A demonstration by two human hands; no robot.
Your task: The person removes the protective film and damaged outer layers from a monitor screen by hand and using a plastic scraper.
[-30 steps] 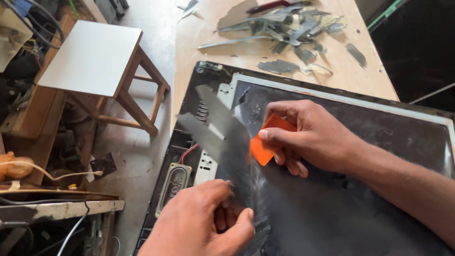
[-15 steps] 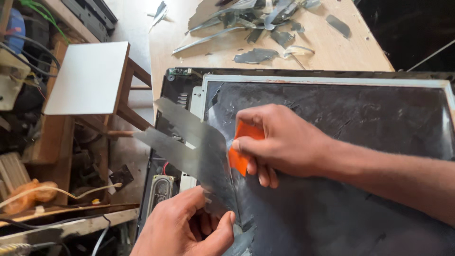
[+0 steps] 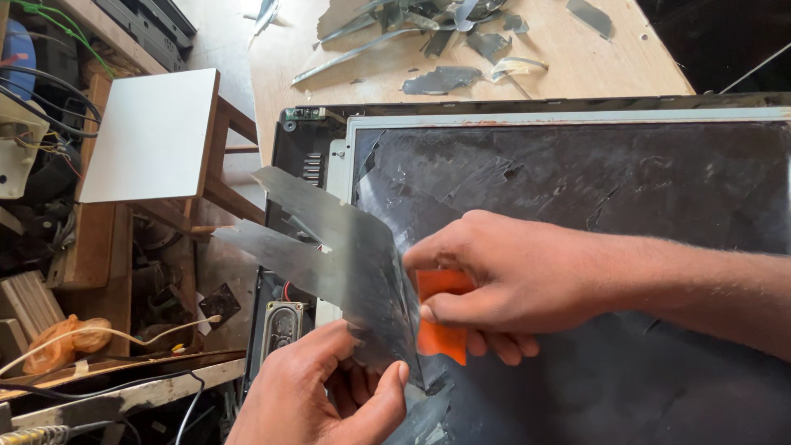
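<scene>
Head view shows your right hand [image 3: 503, 280] curled around an orange scraper [image 3: 441, 317], thumb and fingers pressed tight on it, with its edge set against the dark screen panel [image 3: 593, 198] where a grey film strip [image 3: 346, 255] lifts away. Your left hand [image 3: 329, 395], just below and to the left of the right one, pinches the lower end of that film between thumb and fingers; the strip rises from your grip and fans out up and to the left, past the panel's edge. Beneath both hands lies the open monitor casing [image 3: 288, 156], a shallow black shell that holds the panel in its pale frame, and just above your left hand an oval speaker [image 3: 282, 325] sits inside its left side. Well beyond your right hand, torn film scraps [image 3: 441, 78] lie scattered on the wooden table [image 3: 577, 58]. Off to the left of your left hand stands a white-topped stool [image 3: 152, 136], with loose cables [image 3: 99, 338] lying near it.
</scene>
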